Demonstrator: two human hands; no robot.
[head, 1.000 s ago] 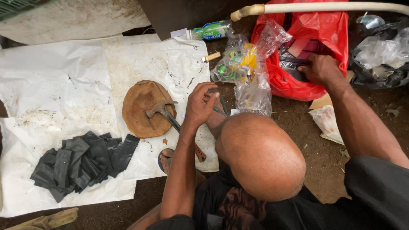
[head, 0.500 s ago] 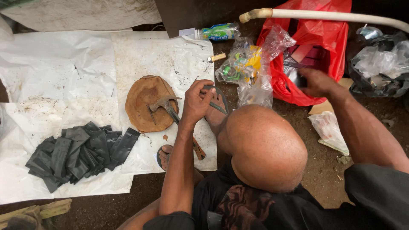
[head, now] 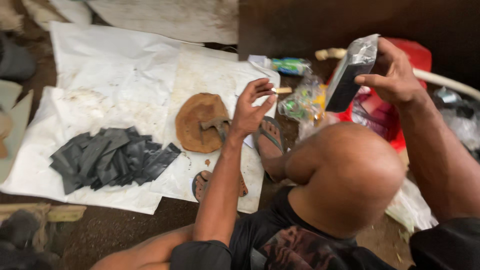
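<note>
White sheets (head: pixel 115 75) cover the ground, bearing a heap of black strips (head: pixel 107 157) and a round brown wooden block (head: pixel 197 122). Right hand (head: pixel 395 75), raised above a red bag (head: pixel 415 57), grips a flat black packet (head: pixel 350 75) in clear glossy wrap. Left hand (head: pixel 252 107) is lifted, fingers spread, empty.

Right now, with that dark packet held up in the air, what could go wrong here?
The right hand pinches the plastic-wrapped dark packet only near its top, so it might slip. The left hand hangs open just above the hammer on the wooden block, and bare sandalled feet lie close beside them.
</note>
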